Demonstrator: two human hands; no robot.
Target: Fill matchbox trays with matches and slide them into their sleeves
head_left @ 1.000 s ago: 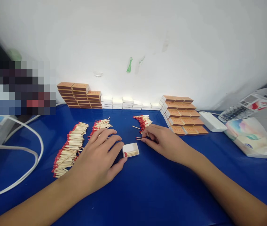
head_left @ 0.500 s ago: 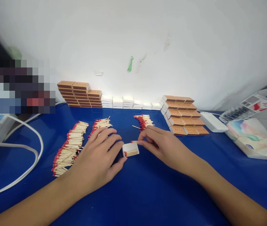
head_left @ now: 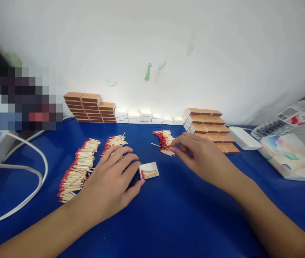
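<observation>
Match tray: the open white matchbox tray [head_left: 148, 166] lies on the blue surface [head_left: 163, 218] between the hands, matches [head_left: 150, 174] lined along its near side, heads left.
Left hand: the left hand [head_left: 113, 175] is spread and loosely curved, thumb and forefinger by the tray's left end; a light brace there should stop it sliding.
Right hand: the right hand [head_left: 199, 152] has thumb and forefinger narrowed at the right-hand match pile [head_left: 165, 139]; I cannot tell whether a match is between them.
Picking: best taken by the bare stick ends, few at a time, heads kept leftward, then laid flat beside the row.
Since half a second ago: the right hand has gone from the tray's far right corner, where it pinched a match, to the pile; the left hand and tray have barely shifted.
</observation>
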